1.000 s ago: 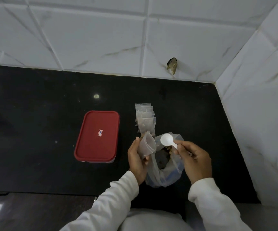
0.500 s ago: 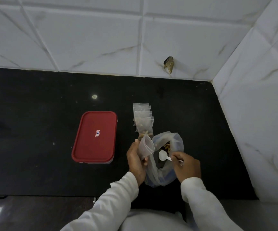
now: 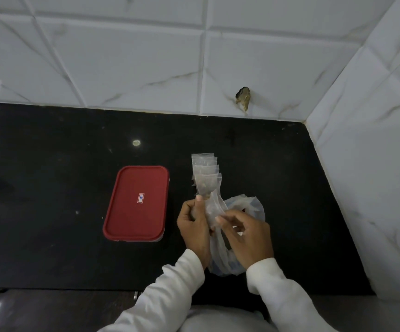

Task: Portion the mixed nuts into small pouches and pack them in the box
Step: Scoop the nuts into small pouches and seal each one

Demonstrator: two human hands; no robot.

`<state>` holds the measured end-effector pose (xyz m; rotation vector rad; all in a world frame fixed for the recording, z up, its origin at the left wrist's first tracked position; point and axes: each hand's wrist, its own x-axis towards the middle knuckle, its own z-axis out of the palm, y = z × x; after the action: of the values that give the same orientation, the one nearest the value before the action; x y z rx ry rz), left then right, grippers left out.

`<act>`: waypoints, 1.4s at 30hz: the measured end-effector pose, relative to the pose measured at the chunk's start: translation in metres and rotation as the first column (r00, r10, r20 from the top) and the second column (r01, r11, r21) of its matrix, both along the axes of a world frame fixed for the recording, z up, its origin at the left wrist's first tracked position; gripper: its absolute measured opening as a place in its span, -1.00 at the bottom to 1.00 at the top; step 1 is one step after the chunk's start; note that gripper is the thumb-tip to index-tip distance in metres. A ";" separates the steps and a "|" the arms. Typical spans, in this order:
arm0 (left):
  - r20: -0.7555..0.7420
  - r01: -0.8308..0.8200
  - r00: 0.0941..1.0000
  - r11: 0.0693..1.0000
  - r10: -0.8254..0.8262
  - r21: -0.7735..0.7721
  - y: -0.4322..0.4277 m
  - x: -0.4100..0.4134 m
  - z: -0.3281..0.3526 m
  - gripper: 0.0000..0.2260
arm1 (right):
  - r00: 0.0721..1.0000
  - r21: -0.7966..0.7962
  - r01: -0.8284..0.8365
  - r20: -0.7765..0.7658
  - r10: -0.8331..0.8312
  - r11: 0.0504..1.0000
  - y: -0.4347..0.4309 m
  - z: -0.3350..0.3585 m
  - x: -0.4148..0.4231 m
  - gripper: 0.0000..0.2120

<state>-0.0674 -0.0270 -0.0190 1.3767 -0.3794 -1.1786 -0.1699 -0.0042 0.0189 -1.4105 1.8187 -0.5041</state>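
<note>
1. Left hand (image 3: 193, 226) is gripping the small pouch (image 3: 212, 207), holding it just above the big nut bag (image 3: 254, 207).
2. Right hand (image 3: 247, 236) is sitting curled against that pouch, thumb touching it. Gripping anything? Can't tell.
3. Filled pouches (image 3: 205, 173) are lying overlapped just behind the hands.
4. Red-lidded box (image 3: 136, 202) is sitting closed to their left on the black counter (image 3: 50, 188).

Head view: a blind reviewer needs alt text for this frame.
A left hand grips a small clear plastic pouch, the right hand touching it, above a large clear plastic bag on a black countertop. Beyond them lies a row of filled pouches; left of them, a closed red-lidded rectangular box.
</note>
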 end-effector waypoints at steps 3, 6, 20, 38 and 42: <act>0.084 -0.045 0.995 0.999 0.045 -0.003 0.000 0.006 0.008 -0.77 | 0.998 -0.068 0.056 0.015 -0.055 0.996 -0.008 0.003 -0.003 -0.73; 0.184 0.193 0.967 0.977 -0.174 -0.092 0.000 0.027 0.018 -0.77 | 0.960 -0.226 0.146 0.266 -0.083 0.963 -0.012 0.021 -0.002 -0.87; 0.226 0.374 0.917 0.907 -0.329 -0.195 -0.005 0.037 0.055 -0.84 | 0.797 0.000 0.250 0.567 -0.206 0.968 -0.042 0.033 0.008 -0.87; 0.176 0.296 0.947 0.944 -0.270 -0.147 -0.008 0.025 0.063 -0.92 | 0.813 -0.009 0.291 0.529 -0.243 0.957 -0.038 0.032 0.020 -0.86; 0.187 0.290 0.947 0.948 -0.263 -0.135 -0.012 0.024 0.063 -0.92 | 0.764 0.012 0.344 0.578 -0.288 0.939 -0.038 0.027 0.020 -0.86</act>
<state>-0.0429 -0.0385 0.0444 1.3124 -0.7930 -1.2332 -0.1498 -0.0427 0.0455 -0.8593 1.5342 -1.0803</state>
